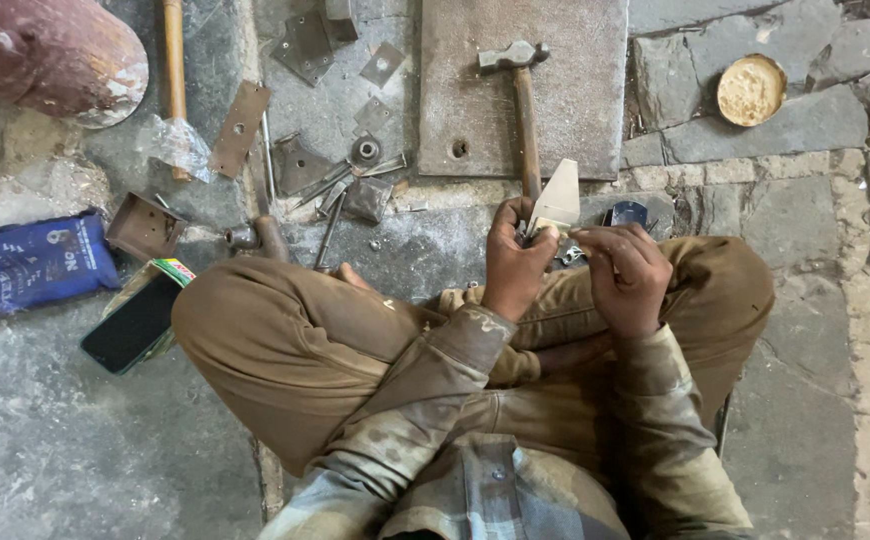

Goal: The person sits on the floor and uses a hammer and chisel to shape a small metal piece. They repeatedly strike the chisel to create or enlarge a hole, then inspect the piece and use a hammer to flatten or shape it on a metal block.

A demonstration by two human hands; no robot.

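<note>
The left hand [513, 262] has its fingers curled shut around the lower edge of a small pale metal plate [558, 197], which stands upright with its point toward the far side. The right hand [623, 275] is closed too, its fingers pinched together at the plate's right lower corner; whether they grip the plate itself or some small part against it cannot be told. Both hands sit above the person's crossed knees, in brown trousers.

Just beyond the hands, a hammer [523, 105] lies on a flat steel slab [575, 90] on the stone floor [815, 420], its wooden handle running toward the plate and ending just behind it. To the left lie loose metal pieces [345, 175] (brackets, strips and a washer), a small metal tray [143, 227] and a long wooden handle [174, 70]. Farther left sit a blue pouch [30, 262] and a phone [135, 322] resting on a box. A round tin lid [751, 90] lies far right, well apart from the hands.

The plate is held between both hands, nothing standing in front of it.
</note>
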